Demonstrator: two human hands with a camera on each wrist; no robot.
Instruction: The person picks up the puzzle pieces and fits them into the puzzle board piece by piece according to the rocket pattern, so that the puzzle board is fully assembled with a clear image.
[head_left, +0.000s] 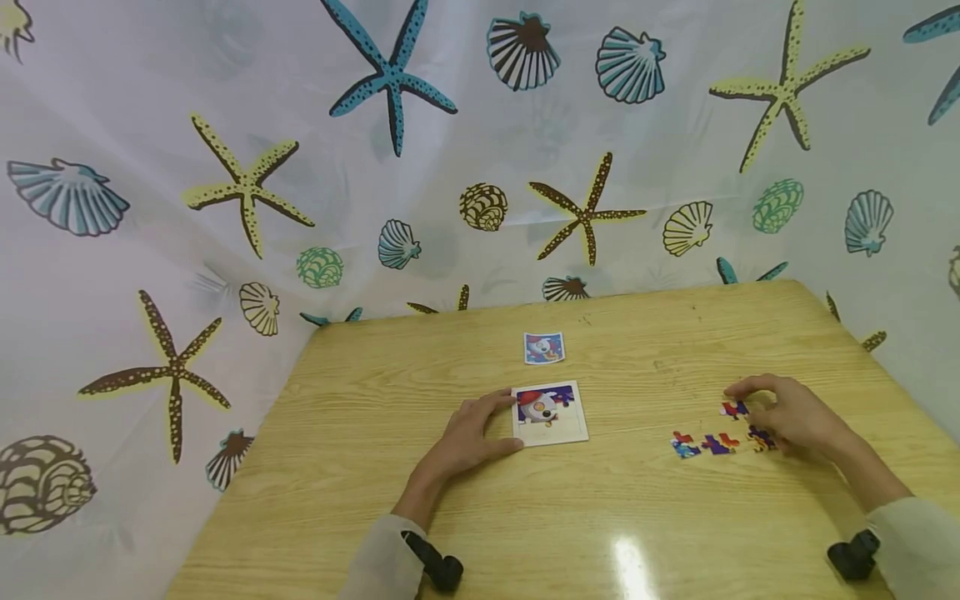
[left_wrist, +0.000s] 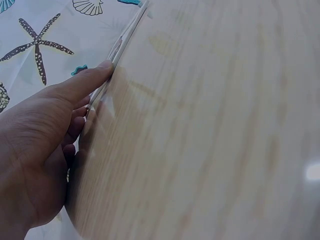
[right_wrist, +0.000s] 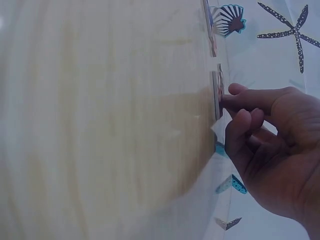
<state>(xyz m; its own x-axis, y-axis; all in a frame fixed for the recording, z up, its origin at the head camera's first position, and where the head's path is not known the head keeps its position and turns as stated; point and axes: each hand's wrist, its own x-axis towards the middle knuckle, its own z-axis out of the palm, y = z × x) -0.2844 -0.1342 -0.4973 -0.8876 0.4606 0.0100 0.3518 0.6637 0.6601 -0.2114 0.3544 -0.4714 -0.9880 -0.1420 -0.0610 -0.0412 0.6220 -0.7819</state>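
Note:
A square jigsaw board [head_left: 551,433] with a white border lies on the table, its upper part filled with a picture of a white dog in a red hat. My left hand [head_left: 468,429] rests at its left side, index finger and thumb spread along the edge. In the left wrist view, the left thumb [left_wrist: 92,79] touches the board's edge. My right hand [head_left: 798,412] is low over loose jigsaw pieces. One red and purple piece [head_left: 733,409] lies between index finger and thumb; I cannot tell whether they pinch it. Another piece [head_left: 761,438] is partly hidden beneath the hand.
Two more loose jigsaw pieces, one blue and red [head_left: 685,447] and one purple and orange [head_left: 720,444], lie left of the right hand. A small picture card [head_left: 543,348] of the dog lies behind the board. A curtain [head_left: 435,183] printed with shells and starfish surrounds the wooden table [head_left: 390,375].

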